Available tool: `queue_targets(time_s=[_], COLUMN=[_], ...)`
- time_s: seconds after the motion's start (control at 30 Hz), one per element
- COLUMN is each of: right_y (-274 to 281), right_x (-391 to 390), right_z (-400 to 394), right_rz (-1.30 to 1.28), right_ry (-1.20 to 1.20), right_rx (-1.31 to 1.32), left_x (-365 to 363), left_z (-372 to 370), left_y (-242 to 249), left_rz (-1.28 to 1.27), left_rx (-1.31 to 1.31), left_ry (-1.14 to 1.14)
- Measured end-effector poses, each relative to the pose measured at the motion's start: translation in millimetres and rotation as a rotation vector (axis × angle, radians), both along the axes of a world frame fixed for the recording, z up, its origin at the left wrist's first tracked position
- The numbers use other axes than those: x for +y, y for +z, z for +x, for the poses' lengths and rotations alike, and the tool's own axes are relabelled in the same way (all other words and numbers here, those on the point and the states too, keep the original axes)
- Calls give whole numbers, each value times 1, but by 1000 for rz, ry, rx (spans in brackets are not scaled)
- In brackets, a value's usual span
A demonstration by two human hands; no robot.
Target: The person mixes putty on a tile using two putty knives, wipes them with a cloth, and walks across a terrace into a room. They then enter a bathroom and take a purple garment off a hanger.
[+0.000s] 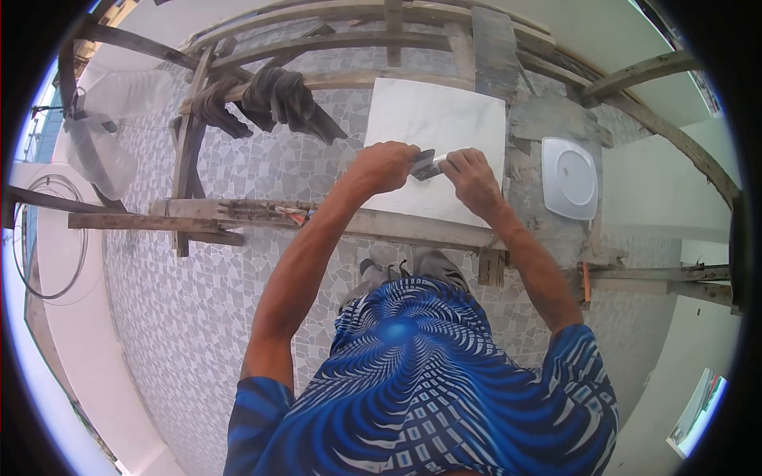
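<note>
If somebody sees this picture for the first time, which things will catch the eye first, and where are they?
At top centre, a pale square tile lies on a rough wooden frame, and the left hand and right hand meet over it around a small dark tool. A white dish sits to the right, and dark cloths hang over the frame to the left.

both arms stretched forward; left hand (386, 166) and right hand (470, 178) fisted, grips closed, knuckles nearly meeting.

I see a white tile (435, 151) with faint grey marbling, a blue swirl-patterned shirt (429, 381), and a grey mosaic floor (182, 301).
</note>
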State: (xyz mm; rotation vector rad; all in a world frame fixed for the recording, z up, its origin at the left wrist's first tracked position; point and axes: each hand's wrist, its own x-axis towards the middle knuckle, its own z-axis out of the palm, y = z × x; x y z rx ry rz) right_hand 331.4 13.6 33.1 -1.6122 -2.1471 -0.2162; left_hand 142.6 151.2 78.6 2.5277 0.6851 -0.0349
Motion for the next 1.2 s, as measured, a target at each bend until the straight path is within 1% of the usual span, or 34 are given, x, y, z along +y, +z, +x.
queue_targets(time_s=[0.03,0.1,0.2,0.47,0.5,0.53,0.6,0.63,0.73,0.77,0.83,0.93,1.03,1.2], right_y=[1,-3,-6,-7,-10,-12,-13,-13,-17,-18,-10,-2,4,7], right_x=[-1,-4,-10,-26,-29,-32,-39,-42,-49,-50,-48,-45,-45,-43], right_z=[2,5,8,-3,-2,-1,-1,-1,5,6,1,-4,-5,2], right_rz=[-14,45,69,54,34,13,0,-6,-51,-78,-52,-48,-58,-85], right_ry=[-1,11,20,-20,-36,-50,-147,-194,-374,-412,-430,-465,-461,-368], right_rx=[-16,36,75,206,233,260,396,465,632,702,716,690,655,534], left_x=[2,5,6,25,27,29,33,39,42,41,36,26,19,15], left_z=[2,6,10,8,6,3,-4,-12,-23,-26,-29,-29,-29,-31], left_y=[-1,-1,-3,-44,-39,-35,-25,-36,-41,-42,-40,-39,-45,-48], left_rz=[3,11,-34,-21,-12,-39,-95,-67,28,16,-7,-80,-11,42], left_rx=[5,13,58,-12,-29,-23,-13,-119,-174,-170,-165,-199,-287,-305], left_ry=[-24,-67,-64,-97,-107,-60,41,21,-29,-12,18,122,93,25])
